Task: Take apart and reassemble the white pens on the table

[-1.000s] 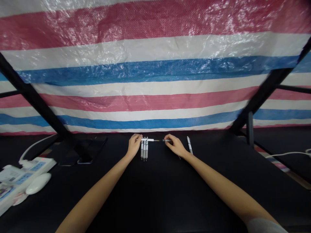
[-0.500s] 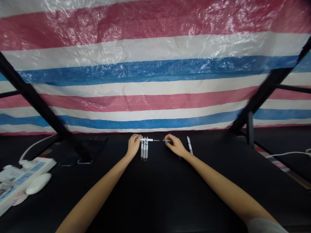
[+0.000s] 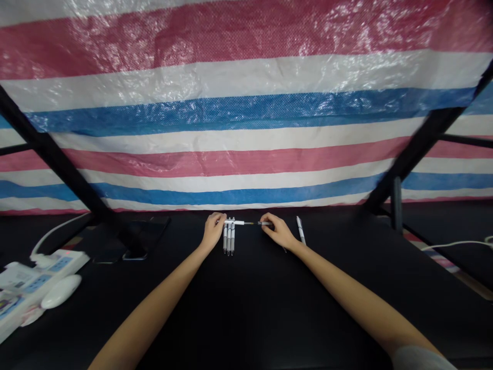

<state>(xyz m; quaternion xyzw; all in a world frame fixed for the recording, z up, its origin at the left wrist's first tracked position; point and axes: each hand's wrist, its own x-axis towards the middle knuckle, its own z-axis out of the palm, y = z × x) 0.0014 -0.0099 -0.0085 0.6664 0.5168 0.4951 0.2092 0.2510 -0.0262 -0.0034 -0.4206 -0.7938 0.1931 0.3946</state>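
My left hand (image 3: 213, 229) is closed on the white barrel (image 3: 236, 222) of a pen, which lies level across the tops of three grey-and-white pens (image 3: 228, 240) set side by side. A thin refill (image 3: 249, 223) spans the gap from the barrel's open end towards my right hand (image 3: 278, 232). Between the fingertips of that hand is the pen's grey grip section (image 3: 264, 223), held in line with the barrel. Just right of my right hand lies another white-and-grey pen (image 3: 300, 229). A small tip (image 3: 284, 250) of something pokes out below my right wrist, mostly hidden.
A white power strip (image 3: 46, 277) with plugs and a white mouse-shaped object (image 3: 61, 292) are at the left. Dark flat devices (image 3: 134, 241) lie near the left black post (image 3: 77, 180). A striped plastic sheet (image 3: 246, 164) hangs behind the black table (image 3: 246, 308).
My left hand and the white barrel have shifted very slightly right, so a little less of the refill shows. The right hand has barely moved.
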